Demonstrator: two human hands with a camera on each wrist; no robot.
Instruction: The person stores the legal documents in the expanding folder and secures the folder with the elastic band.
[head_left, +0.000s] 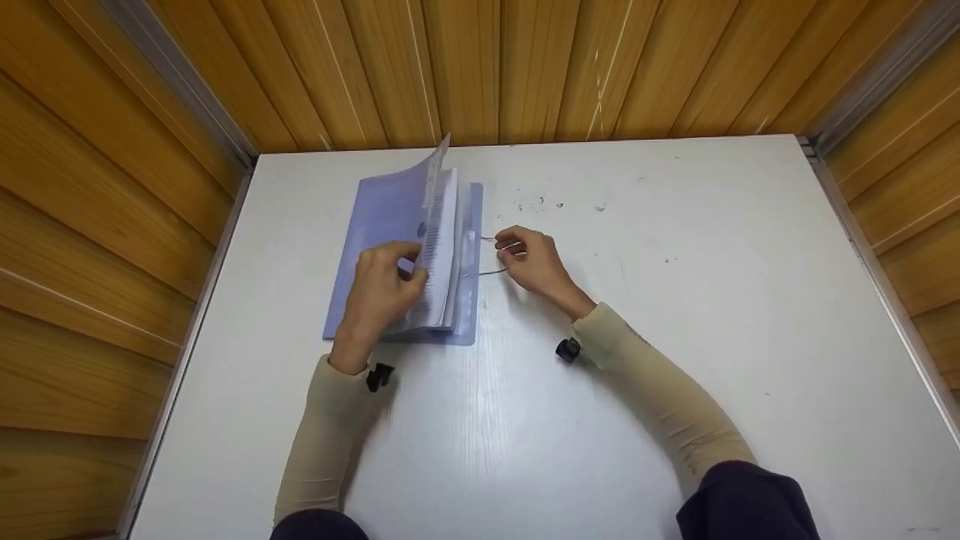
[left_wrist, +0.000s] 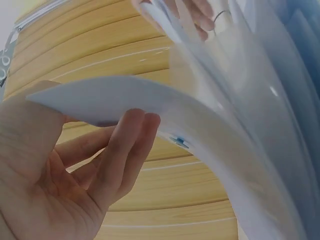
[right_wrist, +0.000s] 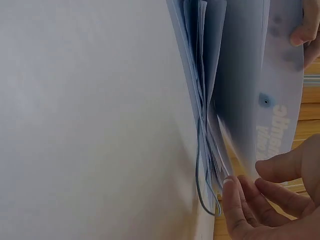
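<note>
A translucent blue folder (head_left: 391,202) lies on the table with its cover raised. Printed white sheets (head_left: 442,255) and clear sleeves stand up inside it. My left hand (head_left: 381,289) pinches the cover's edge between thumb and fingers; the left wrist view shows this cover (left_wrist: 150,95) bending over the fingers. Just right of the folder is my right hand (head_left: 534,261), its fingers loosely bent. Two thin strands (head_left: 491,272) reach from the folder toward it. In the right wrist view, these strands form a dark loop (right_wrist: 198,175) beside the fingertips; no grip on it shows.
The folder stands on a white table (head_left: 675,322) with small dark marks near its back. Wood-patterned panels (head_left: 540,67) enclose the back and both sides. Small black clips (head_left: 568,350) sit at the wrists.
</note>
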